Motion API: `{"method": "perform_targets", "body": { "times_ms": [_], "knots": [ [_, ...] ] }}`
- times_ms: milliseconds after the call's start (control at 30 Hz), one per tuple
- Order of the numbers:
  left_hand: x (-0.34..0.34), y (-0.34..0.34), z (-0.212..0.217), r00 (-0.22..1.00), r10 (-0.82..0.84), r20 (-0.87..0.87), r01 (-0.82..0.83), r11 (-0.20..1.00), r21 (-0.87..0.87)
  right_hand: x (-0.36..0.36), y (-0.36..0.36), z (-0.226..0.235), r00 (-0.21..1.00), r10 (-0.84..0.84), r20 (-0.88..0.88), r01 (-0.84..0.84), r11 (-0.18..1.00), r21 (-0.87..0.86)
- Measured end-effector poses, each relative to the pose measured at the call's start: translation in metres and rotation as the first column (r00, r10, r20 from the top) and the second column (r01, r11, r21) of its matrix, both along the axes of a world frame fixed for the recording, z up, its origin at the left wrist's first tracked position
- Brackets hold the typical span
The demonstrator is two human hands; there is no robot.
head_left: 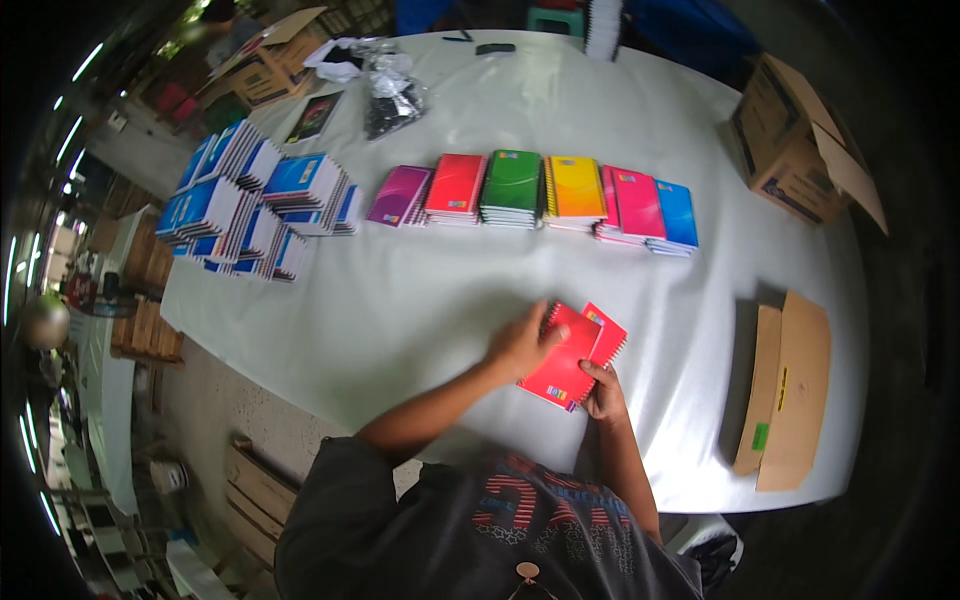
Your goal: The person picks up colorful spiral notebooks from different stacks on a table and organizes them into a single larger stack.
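Observation:
Two red spiral notebooks (565, 362) are between my hands, one fanned out behind the other at the upper right. A sliver of purple shows at their lower corner. My left hand (525, 343) grips the upper left spiral edge, its thumb lying on the front cover. At the lower right edge, my right hand (603, 392) is closed around the notebooks with its thumb on top. Beyond them stands a row of notebook stacks: purple (398, 195), red (457, 184), green (512, 186), yellow (574, 188), pink (634, 203) and blue (676, 213).
Blue notebooks (225, 205) are piled high at the left. Behind them lie a dark-covered book (314, 118) and a clear plastic bag (393, 105). An open carton (790, 145) stands far right; a flattened cardboard box (790, 395) lies near right on the white-covered table (420, 290).

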State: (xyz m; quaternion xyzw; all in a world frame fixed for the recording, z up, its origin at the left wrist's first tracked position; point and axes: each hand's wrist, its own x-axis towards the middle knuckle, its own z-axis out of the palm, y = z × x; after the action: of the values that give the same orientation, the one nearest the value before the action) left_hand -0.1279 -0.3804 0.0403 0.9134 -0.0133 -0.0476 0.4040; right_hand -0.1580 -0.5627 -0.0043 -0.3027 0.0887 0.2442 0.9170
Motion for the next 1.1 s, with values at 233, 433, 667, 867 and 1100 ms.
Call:
{"method": "perform_targets", "body": {
  "times_ms": [233,433,667,867,1100],
  "knots": [
    [0.145,0.061,0.017,0.82,-0.152,0.552,-0.139,0.882,0.45,0.003,-0.008,-0.014,0.999,-0.01,-0.049,0.016,0.993,0.116],
    [0.174,0.082,-0.005,0.831,-0.263,0.491,-0.076,0.819,0.569,0.003,-0.012,-0.015,0.997,-0.019,-0.073,0.036,0.973,0.229],
    [0.118,0.06,0.062,0.673,0.03,0.739,-0.048,0.999,0.003,0.006,-0.009,-0.016,0.995,-0.048,-0.084,0.061,0.985,0.159],
    [-0.021,-0.01,0.046,0.541,-0.686,0.487,0.453,0.725,0.518,0.004,-0.006,0.02,0.973,-0.08,-0.218,0.139,0.952,0.273],
    [0.074,-0.025,0.05,0.676,-0.452,0.583,0.31,0.891,0.332,0.003,-0.015,-0.004,0.993,-0.021,-0.113,0.031,0.996,0.084]
  ]
}}
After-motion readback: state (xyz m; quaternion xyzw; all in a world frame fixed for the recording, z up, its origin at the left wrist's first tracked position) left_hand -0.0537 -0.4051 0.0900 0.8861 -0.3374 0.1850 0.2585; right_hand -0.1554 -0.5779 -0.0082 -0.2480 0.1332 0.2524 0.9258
